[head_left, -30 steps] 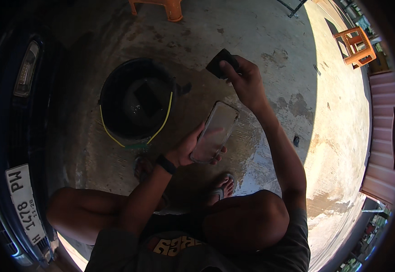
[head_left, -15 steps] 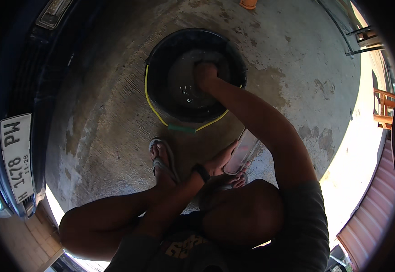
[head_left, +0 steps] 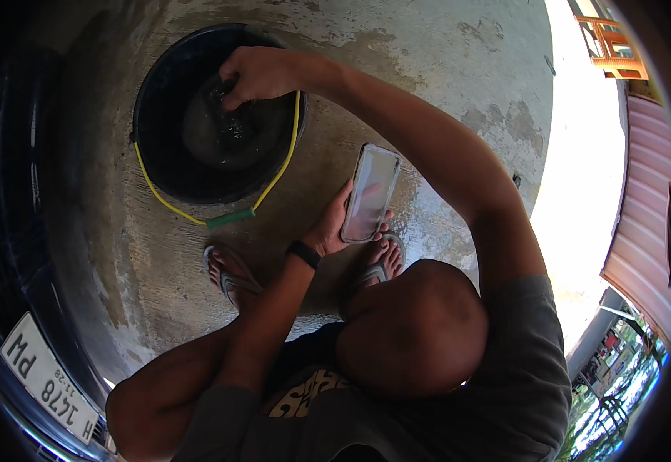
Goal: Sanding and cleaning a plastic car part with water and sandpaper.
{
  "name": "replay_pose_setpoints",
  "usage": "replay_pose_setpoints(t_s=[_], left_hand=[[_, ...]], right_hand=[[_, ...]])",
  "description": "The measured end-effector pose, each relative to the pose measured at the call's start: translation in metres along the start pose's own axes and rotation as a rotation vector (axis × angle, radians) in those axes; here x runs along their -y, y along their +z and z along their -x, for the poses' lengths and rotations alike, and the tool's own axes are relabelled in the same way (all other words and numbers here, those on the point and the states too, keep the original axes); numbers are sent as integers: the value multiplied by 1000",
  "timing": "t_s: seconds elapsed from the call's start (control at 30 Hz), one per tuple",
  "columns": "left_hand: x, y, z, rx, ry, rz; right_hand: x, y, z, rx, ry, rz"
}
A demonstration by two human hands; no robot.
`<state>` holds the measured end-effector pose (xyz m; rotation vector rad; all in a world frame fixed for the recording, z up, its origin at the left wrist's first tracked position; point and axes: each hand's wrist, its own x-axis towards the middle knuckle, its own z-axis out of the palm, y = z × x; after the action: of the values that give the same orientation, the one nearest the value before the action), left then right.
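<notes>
My left hand, with a dark band at the wrist, grips a clear, flat rectangular case with a pale rim, shaped like a phone case. Its fingers wrap behind and show faintly through the panel. Over a large black bucket, my right hand is closed on a dark, wet, limp thing that looks like a cloth; its lower end hangs toward the murky water. The bucket's yellow handle with its green grip lies lowered on the side nearest me.
A dark blue car with a white number plate stands close on my left. My sandalled feet rest on the partly wet concrete floor. An orange plastic chair and a pinkish corrugated panel are off to the right.
My right hand has come up out of the water with the dark wet thing in it. My left hand has raised the clear case, tilting it upright. The view has shifted, putting the bucket further left.
</notes>
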<state>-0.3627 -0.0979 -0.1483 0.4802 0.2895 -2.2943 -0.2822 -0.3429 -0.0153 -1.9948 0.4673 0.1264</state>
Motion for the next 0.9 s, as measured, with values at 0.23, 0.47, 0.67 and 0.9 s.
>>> replay_pose_setpoints(t_s=[0.23, 0.47, 0.67, 0.9], left_hand=[[6, 1, -5, -16, -4, -35], [13, -27, 0, -157, -15, 30], [24, -22, -19, -108, -4, -5], [22, -28, -3, -153, 38, 3]], right_hand=[[-24, 9, -4, -337, -228, 254], [2, 58, -46, -25, -80, 890], [-42, 87, -69, 390, -92, 930], [10, 53, 52, -537, -427, 195]])
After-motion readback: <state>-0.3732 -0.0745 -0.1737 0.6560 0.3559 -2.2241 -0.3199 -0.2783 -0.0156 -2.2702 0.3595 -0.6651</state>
